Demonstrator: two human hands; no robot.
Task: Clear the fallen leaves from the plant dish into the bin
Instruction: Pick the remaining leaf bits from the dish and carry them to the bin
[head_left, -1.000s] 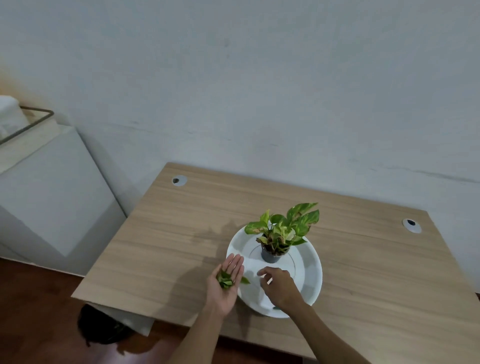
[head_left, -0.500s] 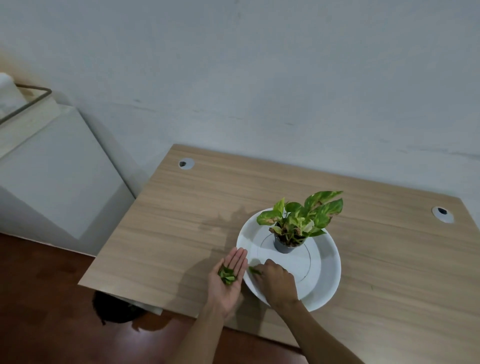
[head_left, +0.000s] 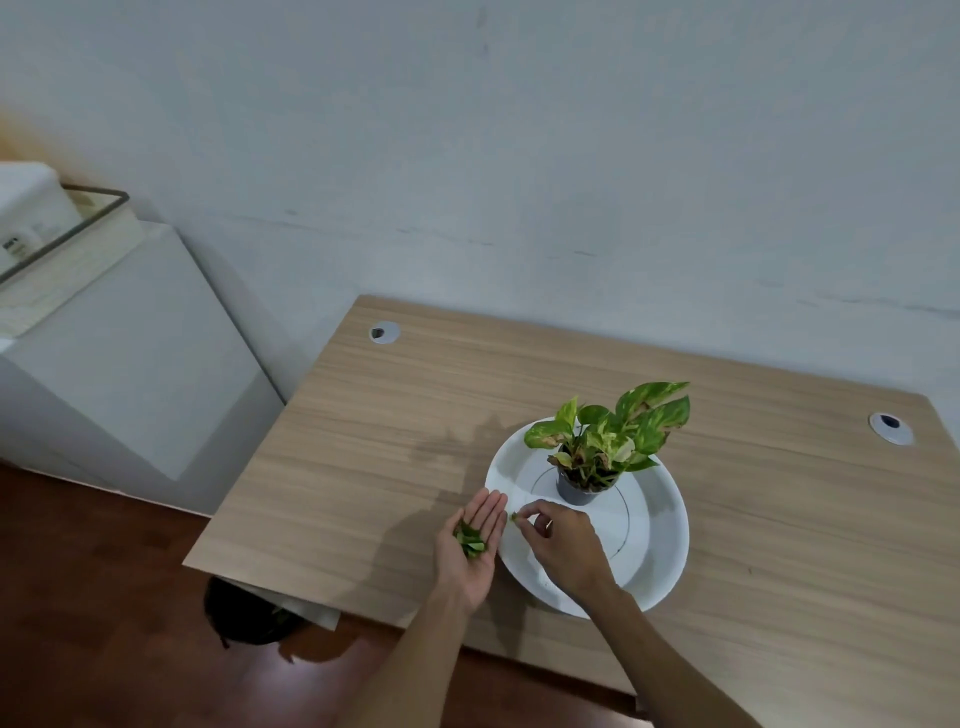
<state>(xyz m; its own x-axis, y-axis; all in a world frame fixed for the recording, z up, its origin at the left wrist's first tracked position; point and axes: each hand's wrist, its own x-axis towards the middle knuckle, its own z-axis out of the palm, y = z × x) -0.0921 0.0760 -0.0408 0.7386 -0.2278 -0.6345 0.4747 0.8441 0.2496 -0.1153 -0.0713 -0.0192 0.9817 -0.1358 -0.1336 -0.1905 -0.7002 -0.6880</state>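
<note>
A white round plant dish (head_left: 660, 530) sits on the wooden desk (head_left: 363, 441), with a small potted plant (head_left: 602, 441) standing in its middle. My left hand (head_left: 470, 551) lies palm up just left of the dish rim, cupping a small pile of green fallen leaves (head_left: 470, 540). My right hand (head_left: 563, 545) is over the dish's near left part and pinches a small green leaf (head_left: 515, 517) at its fingertips, close to the left palm. A dark bin (head_left: 244, 613) shows on the floor under the desk's near left corner, partly hidden by the desktop.
A white cabinet (head_left: 130, 353) stands left of the desk against the wall. Two cable grommets (head_left: 385, 332) (head_left: 891, 428) sit in the desk's far corners. Dark wooden floor (head_left: 93, 597) lies at the lower left.
My right hand has lifted a leaf off the dish and carried it left toward the cupped left palm. The head view has shifted, so the desk sits further right in the frame.
</note>
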